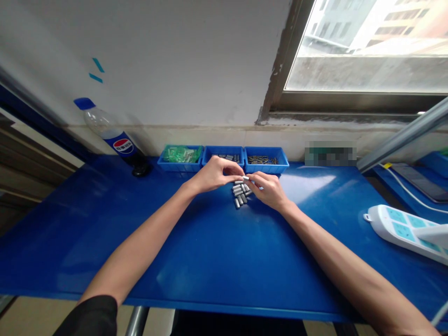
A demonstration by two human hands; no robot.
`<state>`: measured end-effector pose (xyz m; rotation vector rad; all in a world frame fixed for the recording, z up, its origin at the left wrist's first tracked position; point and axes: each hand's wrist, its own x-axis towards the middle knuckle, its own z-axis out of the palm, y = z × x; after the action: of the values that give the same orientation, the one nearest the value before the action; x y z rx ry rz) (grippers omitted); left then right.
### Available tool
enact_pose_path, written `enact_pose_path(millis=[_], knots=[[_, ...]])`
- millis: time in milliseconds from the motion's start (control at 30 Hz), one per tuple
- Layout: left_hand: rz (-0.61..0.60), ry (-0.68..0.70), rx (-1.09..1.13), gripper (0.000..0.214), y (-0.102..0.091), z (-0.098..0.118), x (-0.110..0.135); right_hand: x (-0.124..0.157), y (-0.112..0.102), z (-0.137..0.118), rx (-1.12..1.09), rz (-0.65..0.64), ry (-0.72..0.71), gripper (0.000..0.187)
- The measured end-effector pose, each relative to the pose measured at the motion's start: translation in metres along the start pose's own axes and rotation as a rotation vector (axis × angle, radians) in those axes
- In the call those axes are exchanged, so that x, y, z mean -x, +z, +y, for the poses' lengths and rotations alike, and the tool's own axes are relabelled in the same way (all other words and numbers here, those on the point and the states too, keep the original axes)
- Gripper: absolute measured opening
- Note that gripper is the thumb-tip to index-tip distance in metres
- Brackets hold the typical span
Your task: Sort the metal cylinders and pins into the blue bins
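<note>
1. Blue table: a glossy work surface set against a white wall and a window sill; both bare forearms reach across it toward its far edge.
2. Left hand: fingers curled, the fingertips pinching one end of a small grey metal piece held just above the table.
3. Right hand: fingers bent, the thumb and forefinger closed on the other end of the same piece, so that the two hands meet at it.
4. Pile of grey metal pieces: short cylinders lying loose on the table, directly beneath and between the two hands.
5. Left tray: blue, holds green translucent parts.
6. Middle tray: blue, holds grey parts, partly hidden by the left hand.
7. Right tray: blue, holds thin dark pins; the three trays stand touching in a row.
8. Plastic bottle: leans against the wall, well left of the trays.
9. Power strip: white, at the right edge of the table.
</note>
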<state>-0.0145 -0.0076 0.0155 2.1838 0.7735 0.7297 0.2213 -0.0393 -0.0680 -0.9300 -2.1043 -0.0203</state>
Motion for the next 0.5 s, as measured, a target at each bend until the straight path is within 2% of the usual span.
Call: enact_pose_path(millis=[233, 300, 367, 500], knots=[[-0.009, -0.003, -0.019, 0.019, -0.0021, 0.0004, 0.0001, 0.0001, 0.0001, -0.0009, 0.019, 0.014, -0.033, 0.020], [0.023, 0.007, -0.033, 0.018, -0.0013, 0.0000, -0.0007, -0.0004, -0.0003, -0.0014, 0.015, 0.010, -0.036, 0.020], [0.128, 0.016, -0.048, 0.016, -0.0004, -0.0015, -0.0023, -0.0011, -0.0006, -0.0020, 0.009, 0.006, -0.030, 0.019], [0.473, 0.038, -0.154, 0.013, -0.0017, -0.0081, -0.0056, -0.0024, -0.0009, -0.0028, -0.006, 0.008, 0.003, 0.018]])
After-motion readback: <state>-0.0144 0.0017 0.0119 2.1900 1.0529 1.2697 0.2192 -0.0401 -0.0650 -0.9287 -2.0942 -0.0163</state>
